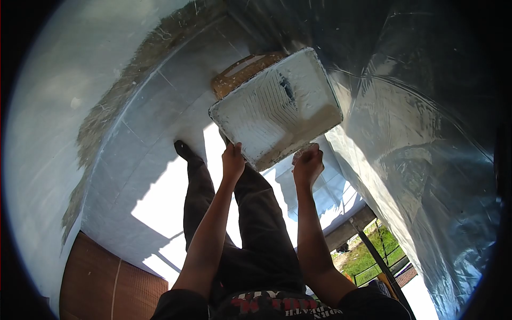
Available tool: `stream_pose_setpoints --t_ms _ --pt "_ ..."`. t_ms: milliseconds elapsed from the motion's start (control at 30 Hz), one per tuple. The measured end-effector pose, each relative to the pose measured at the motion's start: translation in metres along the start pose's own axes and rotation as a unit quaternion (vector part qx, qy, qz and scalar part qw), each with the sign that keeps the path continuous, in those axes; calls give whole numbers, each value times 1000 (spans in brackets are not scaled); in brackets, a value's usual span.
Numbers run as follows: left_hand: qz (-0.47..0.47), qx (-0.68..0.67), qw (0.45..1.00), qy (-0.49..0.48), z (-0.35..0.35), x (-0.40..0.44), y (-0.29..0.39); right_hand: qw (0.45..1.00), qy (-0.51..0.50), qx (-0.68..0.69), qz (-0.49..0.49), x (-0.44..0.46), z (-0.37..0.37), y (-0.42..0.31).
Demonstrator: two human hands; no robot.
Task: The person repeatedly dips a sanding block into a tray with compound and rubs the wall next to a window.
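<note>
A paint tray (pixel 256 106) with a ribbed slope and white paint in it is held out in front of me, tilted. My left hand (pixel 233 160) is closed on the tray's near left edge. Close to the tray's near right edge, my right hand (pixel 308 164) is closed around a whitish, crumpled-looking thing (pixel 304 151), too small to make out. Whether that thing touches the tray cannot be told. A dark spot shows in the paint on the tray's slope.
Behind the tray is a brown, paint-spotted object (pixel 234 74). Plastic sheeting (pixel 405 160) hangs on the right. A pale wall (pixel 64 106) curves up the left, above a tiled floor (pixel 144 128). Brown panels (pixel 106 277) stand lower left; a railing (pixel 381 261) lower right.
</note>
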State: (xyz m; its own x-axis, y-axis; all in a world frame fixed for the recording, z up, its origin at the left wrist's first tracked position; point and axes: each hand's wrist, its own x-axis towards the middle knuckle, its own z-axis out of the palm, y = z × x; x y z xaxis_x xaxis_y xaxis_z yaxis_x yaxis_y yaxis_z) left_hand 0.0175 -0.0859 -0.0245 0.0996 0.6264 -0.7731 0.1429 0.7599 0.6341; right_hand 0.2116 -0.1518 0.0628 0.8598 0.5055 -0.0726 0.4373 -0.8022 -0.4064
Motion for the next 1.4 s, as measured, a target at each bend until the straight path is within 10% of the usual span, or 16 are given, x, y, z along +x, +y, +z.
stream_pose_setpoints --t_ms 167,233,600,800,1000,1400 --pt "7 9 1000 5 1 1 -4 989 65 -83 -105 -1 19 -1" --pt "11 5 1000 1 2 0 5 980 -76 32 181 1 20 -15" --pt "-11 -14 1000 -20 -3 2 0 924 -113 206 300 -11 -25 41" --pt "-29 56 994 -87 -10 3 8 921 -70 340 179 20 -70 39" --pt "-40 68 993 -85 -10 2 9 967 -94 50 -231 95 -6 -47" --pt "-26 79 993 -87 -11 -3 16 946 -83 2 -315 71 74 -71"
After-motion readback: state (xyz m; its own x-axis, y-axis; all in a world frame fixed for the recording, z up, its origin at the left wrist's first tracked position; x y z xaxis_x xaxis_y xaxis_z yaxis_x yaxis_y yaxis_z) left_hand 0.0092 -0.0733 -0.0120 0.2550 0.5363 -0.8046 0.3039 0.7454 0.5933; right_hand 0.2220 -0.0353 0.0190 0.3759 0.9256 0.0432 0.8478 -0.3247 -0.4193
